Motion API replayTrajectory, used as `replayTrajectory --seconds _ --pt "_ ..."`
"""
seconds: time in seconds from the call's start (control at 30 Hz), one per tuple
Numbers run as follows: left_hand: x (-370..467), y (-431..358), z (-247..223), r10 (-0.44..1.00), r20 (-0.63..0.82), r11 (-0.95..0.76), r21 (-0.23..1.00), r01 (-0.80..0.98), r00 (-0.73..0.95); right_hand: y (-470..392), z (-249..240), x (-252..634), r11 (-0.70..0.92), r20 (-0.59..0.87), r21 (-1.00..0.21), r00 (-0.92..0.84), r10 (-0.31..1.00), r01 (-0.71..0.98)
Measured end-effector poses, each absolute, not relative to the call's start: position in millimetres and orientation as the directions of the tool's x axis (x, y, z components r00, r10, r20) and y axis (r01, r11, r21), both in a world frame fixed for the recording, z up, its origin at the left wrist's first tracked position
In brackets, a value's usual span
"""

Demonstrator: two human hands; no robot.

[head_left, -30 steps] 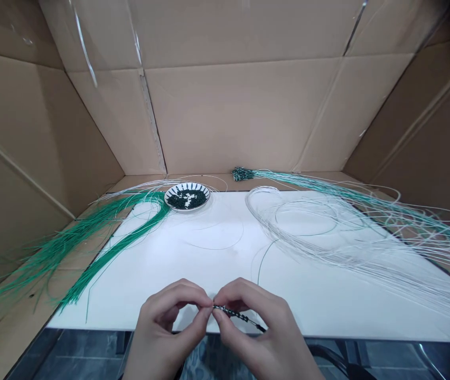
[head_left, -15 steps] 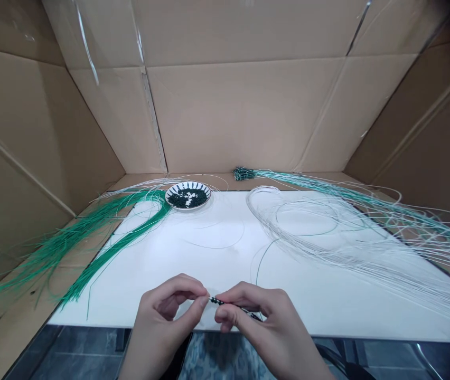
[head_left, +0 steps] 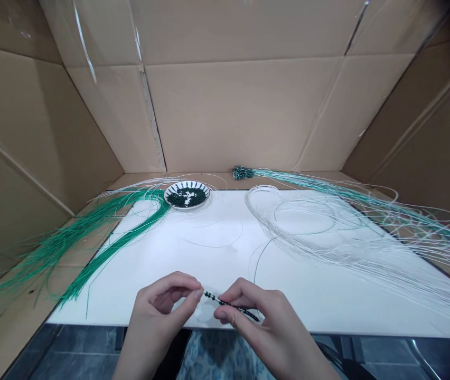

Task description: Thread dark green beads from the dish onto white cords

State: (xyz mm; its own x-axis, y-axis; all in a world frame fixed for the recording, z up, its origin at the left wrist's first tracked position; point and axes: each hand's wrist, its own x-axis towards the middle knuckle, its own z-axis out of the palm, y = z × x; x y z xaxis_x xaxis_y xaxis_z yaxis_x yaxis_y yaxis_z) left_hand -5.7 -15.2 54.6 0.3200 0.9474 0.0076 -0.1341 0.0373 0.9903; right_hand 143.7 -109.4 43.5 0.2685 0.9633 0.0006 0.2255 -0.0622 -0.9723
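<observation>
Small craft workspace, resembling a workshop bench: a white tabletop enclosed on 3 sides by tall, creased cardboard panels. Bundles of green strands and a spread of white strands lie across it, with 1 patterned dish of small dark pieces near the back.

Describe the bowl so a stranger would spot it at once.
Find the white board, then its far edge, left of the middle. There, beside the green strands, sits a shallow bowl of small dark beads, the only bowl there, with a dark-striped white rim.
</observation>
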Motion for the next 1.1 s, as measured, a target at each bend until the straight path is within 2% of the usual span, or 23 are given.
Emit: replayTrajectory --seconds 0.2,0.33,0.47,0.73,0.9,1.1 --pt "-6.5 -18.5 59.3 0.940 -0.007 0.068 0.984 -0.167 0.342 -101.0 43.5 127.5 0.086 0.113 -0.993 0.393 0.912 0.086" --pt "-5.7 -21.8 61.2 0.927 -0.042 0.125 0.972 -0.200 0.373 -98.5 47.7 117.9 0.117 0.117 -0.993 0.493 0.862 0.030" --pt "-5.3 -23.8 62.0 0.906 -0.077 0.180 0.960 -0.213 0.417 -99.3 49.8 115.6 0.126 0.113 -0.992 0.517 0.848 0.011" --pt "-7.6 -25.4 62.0 0.904 -0.077 0.191 0.953 -0.235 0.420 -101.8 46.7 113.9 0.189 0.303 -0.948 0.543 0.783 0.257" --pt "-10.1 -26.7 61.4 0.919 -0.078 0.187 0.949 -0.254 0.386 -104.6 53.9 110.9 0.273 0.409 -0.908 0.533 0.740 0.318" --pt "-11.3 -26.2 64.2 0.909 -0.084 0.193 0.953 -0.234 0.408 -107.8 62.4 111.1 0.259 0.485 -0.850 0.490 0.725 0.458"
